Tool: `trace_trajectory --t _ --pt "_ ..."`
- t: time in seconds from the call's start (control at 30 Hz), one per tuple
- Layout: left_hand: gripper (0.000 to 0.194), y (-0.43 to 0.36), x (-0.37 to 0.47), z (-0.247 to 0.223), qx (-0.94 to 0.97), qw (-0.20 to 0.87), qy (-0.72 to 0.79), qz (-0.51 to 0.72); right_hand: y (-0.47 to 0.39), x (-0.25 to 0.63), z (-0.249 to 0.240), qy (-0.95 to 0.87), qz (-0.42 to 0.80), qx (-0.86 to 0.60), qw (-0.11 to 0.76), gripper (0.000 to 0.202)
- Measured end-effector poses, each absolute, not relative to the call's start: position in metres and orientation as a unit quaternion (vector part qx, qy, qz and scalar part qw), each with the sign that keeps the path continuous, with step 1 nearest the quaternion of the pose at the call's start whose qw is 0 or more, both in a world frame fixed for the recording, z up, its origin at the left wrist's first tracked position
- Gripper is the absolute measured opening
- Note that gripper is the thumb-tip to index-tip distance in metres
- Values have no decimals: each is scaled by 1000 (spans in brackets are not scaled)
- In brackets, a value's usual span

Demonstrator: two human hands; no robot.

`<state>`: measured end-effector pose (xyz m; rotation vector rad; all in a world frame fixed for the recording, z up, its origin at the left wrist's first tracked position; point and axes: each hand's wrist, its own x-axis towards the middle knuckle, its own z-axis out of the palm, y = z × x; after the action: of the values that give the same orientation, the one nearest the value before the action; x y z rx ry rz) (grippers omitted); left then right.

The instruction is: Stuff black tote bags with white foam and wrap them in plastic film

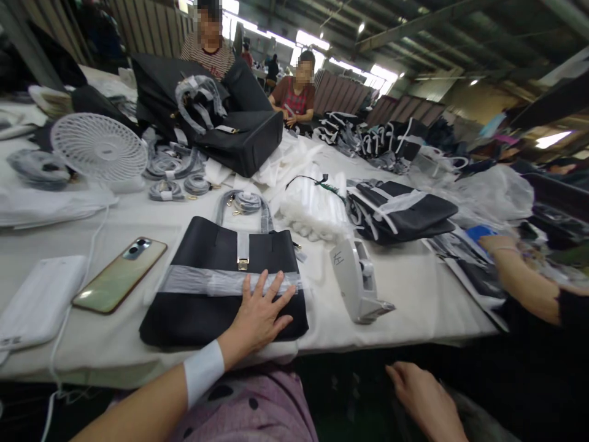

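A black handbag (202, 313) lies flat at the table's front edge, with a strip of clear film across its front and a small metal clasp on its tab. My left hand (262, 307) rests on it with fingers spread, palm down over the film strip. Wrapped handles (265, 215) and a coiled shoulder strap (247, 201) lie beyond the bag's top edge. Below the table edge, to the right, my right hand (426, 396) has its fingers curled together. Whatever it may hold is hidden in the dark area there.
A tape dispenser (352, 282) stands right of the bag. On the left are a phone (120, 275), a white power bank (43, 301) and a white fan (99, 147). A co-worker's hand (501, 245) reaches in at right, near stacked black bags (400, 215). Two people sit opposite.
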<state>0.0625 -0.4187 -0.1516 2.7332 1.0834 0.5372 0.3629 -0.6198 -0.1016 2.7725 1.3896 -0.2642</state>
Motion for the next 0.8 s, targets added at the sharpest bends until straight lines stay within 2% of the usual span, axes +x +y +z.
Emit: trace_trajectory --t 0.03,0.1,0.17,0.23,0.33,0.53,0.8 --pt "58 -419 62 -151 912 78 361 180 -601 351 -86 486 -72 871 4 26" --pt "59 -419 62 -151 911 80 361 184 -557 319 -50 598 -88 791 -95 26" --pt "59 -419 61 -151 910 82 360 190 -513 285 -20 672 -174 696 -183 27" --pt "59 -419 60 -151 908 83 361 195 -476 258 -5 705 -269 624 -200 30" --pt "62 -418 60 -152 907 85 362 199 -434 243 -15 727 -318 591 -147 34" --pt "63 -416 60 -154 908 97 353 203 -395 254 -61 757 -209 618 -29 37" --pt "64 -415 60 -153 909 106 353 196 -376 247 -62 700 -203 681 74 30"
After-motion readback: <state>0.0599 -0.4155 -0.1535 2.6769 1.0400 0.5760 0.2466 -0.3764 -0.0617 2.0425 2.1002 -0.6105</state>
